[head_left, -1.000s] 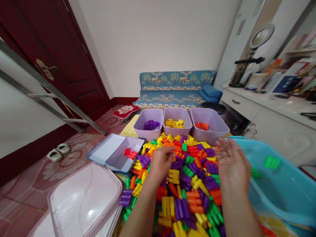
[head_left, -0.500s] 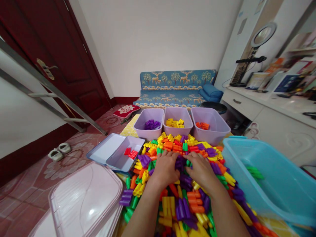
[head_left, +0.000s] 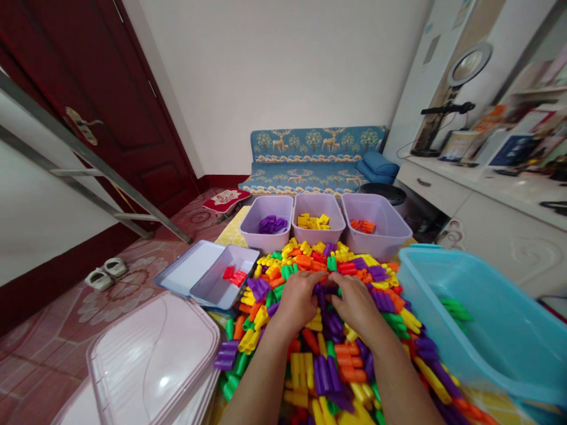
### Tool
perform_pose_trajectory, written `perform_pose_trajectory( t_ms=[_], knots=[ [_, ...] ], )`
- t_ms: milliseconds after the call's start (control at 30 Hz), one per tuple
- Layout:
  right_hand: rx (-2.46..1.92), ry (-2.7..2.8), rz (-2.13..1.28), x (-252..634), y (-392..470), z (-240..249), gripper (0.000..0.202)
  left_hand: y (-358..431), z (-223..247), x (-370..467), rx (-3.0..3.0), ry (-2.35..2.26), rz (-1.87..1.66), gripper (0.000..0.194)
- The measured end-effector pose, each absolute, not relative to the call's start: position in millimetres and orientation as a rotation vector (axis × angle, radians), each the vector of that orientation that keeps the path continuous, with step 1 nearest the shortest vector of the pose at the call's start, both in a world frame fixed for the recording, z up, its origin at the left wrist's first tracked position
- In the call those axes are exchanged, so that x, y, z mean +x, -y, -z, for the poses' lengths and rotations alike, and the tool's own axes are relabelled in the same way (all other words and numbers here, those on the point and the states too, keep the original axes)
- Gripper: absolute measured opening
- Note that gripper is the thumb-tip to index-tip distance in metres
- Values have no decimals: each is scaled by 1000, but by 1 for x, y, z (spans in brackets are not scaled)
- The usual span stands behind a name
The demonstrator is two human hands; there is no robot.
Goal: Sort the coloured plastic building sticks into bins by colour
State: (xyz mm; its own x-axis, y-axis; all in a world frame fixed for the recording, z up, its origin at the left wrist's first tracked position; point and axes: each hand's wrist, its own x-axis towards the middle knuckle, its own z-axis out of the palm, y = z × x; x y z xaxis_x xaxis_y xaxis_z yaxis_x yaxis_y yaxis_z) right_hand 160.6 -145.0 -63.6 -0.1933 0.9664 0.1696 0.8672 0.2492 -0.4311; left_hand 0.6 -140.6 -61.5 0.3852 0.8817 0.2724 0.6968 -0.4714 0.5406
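Observation:
A heap of plastic toy blocks, shaped like joined tubes in yellow, purple, orange, red and green, spreads in front of me. My left hand reaches into its middle with fingers curled inward. Opposite it, my right hand is curled the same way, the fingertips of both almost meeting. Between them is a purple block, partly hidden by the fingers and thumbs that close on it from both sides. Other purple blocks lie just below the hands.
Behind the heap stand three lilac bins holding purple, yellow and orange blocks. A shallow box with red blocks is at left, near stacked lids. At right, a blue tub holds green blocks.
My hands have drawn closer together, their fingertips nearly meeting around the purple block. The bins and tub stay where they were.

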Motion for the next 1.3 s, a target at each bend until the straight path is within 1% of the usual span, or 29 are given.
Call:
perform_pose_trajectory(
  t_ms=[67,200,300,400,533,633,733,800,833,900,967,1033,1067,1133,1233,1300],
  knots=[
    [-1625,2000,-404,162,143,62,26,140,60,0,2189,-1270,-934,62],
    [-1437,1668,-537,166,142,57,25,140,54,1,1809,-1118,-1285,53],
    [-1318,1506,-660,166,144,51,27,140,51,3,1557,-994,-1375,48],
    [-1261,1441,-761,164,147,49,28,138,51,3,1431,-995,-1400,44],
    [-1297,1419,-822,165,147,50,27,135,57,0,1369,-1111,-1402,39],
    [-1328,1428,-886,170,145,52,29,135,60,-6,1396,-1207,-1268,37],
    [-1359,1473,-918,173,143,56,29,132,59,-16,1366,-1196,-1058,36],
    [-1372,1488,-922,174,143,58,29,127,53,-25,1262,-1141,-1033,39],
    [-1374,1484,-923,174,142,60,29,123,48,-30,1191,-1102,-1109,42],
    [-1370,1465,-925,173,142,61,30,116,39,-38,1055,-981,-1394,55],
    [-1363,1442,-920,173,141,62,32,112,32,-44,969,-840,-1652,74],
    [-1357,1428,-920,171,141,63,33,111,32,-46,966,-788,-1714,87],
    [-1353,1418,-923,171,141,63,33,111,34,-45,995,-808,-1676,88],
    [-1341,1388,-927,169,141,62,34,114,43,-41,1104,-884,-1525,79],
    [-1303,1348,-927,167,142,59,37,120,58,-28,1329,-942,-1250,53],
    [-1277,1372,-925,166,144,56,35,124,64,-17,1454,-937,-1132,46]
  ],
)
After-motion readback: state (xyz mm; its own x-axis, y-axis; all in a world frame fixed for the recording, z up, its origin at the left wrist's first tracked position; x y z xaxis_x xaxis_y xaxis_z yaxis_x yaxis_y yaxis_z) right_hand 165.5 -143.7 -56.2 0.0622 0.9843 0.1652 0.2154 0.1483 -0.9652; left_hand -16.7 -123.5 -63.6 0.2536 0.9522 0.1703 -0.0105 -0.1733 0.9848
